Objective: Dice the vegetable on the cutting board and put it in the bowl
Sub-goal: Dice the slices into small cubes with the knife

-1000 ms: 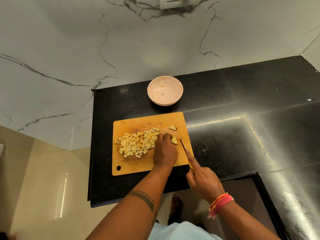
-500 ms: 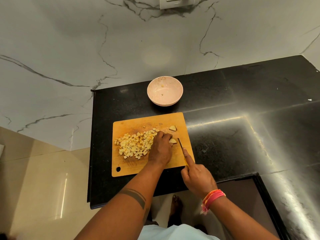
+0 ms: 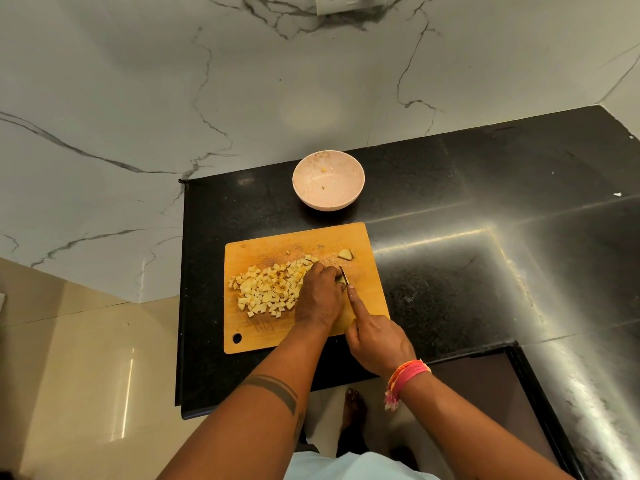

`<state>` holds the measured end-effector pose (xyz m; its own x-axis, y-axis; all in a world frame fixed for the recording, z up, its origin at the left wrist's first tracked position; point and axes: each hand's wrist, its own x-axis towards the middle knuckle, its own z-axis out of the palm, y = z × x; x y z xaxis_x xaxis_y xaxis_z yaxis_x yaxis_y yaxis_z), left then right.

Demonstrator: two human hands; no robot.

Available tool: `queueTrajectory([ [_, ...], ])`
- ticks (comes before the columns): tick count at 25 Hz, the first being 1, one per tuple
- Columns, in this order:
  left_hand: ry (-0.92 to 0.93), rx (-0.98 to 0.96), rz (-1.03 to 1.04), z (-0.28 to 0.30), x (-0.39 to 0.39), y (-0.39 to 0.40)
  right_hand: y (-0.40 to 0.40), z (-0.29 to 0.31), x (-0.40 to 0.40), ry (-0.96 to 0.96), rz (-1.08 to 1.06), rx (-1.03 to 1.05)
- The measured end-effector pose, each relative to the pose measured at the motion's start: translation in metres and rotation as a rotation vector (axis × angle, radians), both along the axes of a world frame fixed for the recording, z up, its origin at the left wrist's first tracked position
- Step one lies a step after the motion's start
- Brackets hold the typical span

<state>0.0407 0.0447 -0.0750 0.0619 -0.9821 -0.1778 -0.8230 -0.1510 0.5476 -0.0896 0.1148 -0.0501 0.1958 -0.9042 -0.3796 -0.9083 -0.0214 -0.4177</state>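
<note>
A wooden cutting board (image 3: 367, 271) lies on the black counter. A heap of pale yellow diced vegetable (image 3: 270, 287) covers its left half. My left hand (image 3: 320, 296) curls its fingers over a small uncut piece (image 3: 340, 279) that is mostly hidden. My right hand (image 3: 377, 337) grips a knife (image 3: 343, 273), index finger stretched along the blade, whose edge is against that piece. Another uncut wedge (image 3: 345, 254) sits near the board's far right corner. The pink bowl (image 3: 328, 180) stands behind the board, holding only a few scraps.
The black counter (image 3: 485, 254) stretches right of the board and ends at a front edge by my body. A marble wall (image 3: 207, 98) rises behind the bowl. The tiled floor (image 3: 86, 375) lies below on the left, and a bare foot (image 3: 353, 407) shows under the counter edge.
Both hands have shifted left and farther onto the board. The knife moved from beside the piece to against it, right by my left fingers.
</note>
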Motion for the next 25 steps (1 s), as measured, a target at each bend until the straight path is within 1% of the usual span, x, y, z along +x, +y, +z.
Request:
queueTrajectory([
  [3, -0.007, 0.015, 0.014, 0.000, -0.001, 0.000, 0.003, -0.005, -0.002, 0.055, 0.026, -0.003],
  [6, -0.011, 0.021, 0.011, 0.000, -0.001, -0.001, 0.025, -0.005, -0.011, 0.080, 0.054, 0.020],
  [10, -0.003, 0.005, 0.010, 0.002, 0.000, 0.003, 0.041, 0.000, -0.020, 0.045, 0.028, 0.045],
  [13, -0.006, 0.001, 0.010, 0.002, 0.004, 0.007, 0.030, 0.000, -0.013, -0.001, 0.008, 0.017],
  [16, -0.004, 0.012, 0.030, 0.005, 0.005, 0.006, 0.012, 0.000, -0.003, 0.016, 0.017, -0.016],
  [19, 0.011, 0.016, 0.045, 0.006, 0.004, 0.004, 0.004, -0.001, 0.004, 0.020, 0.042, 0.010],
  [22, -0.001, 0.015, 0.054, 0.006, 0.003, 0.004, 0.012, -0.005, 0.000, 0.013, 0.035, 0.011],
  [25, 0.002, 0.015, 0.049, 0.007, 0.003, 0.004, 0.034, -0.006, -0.014, 0.001, 0.047, 0.054],
])
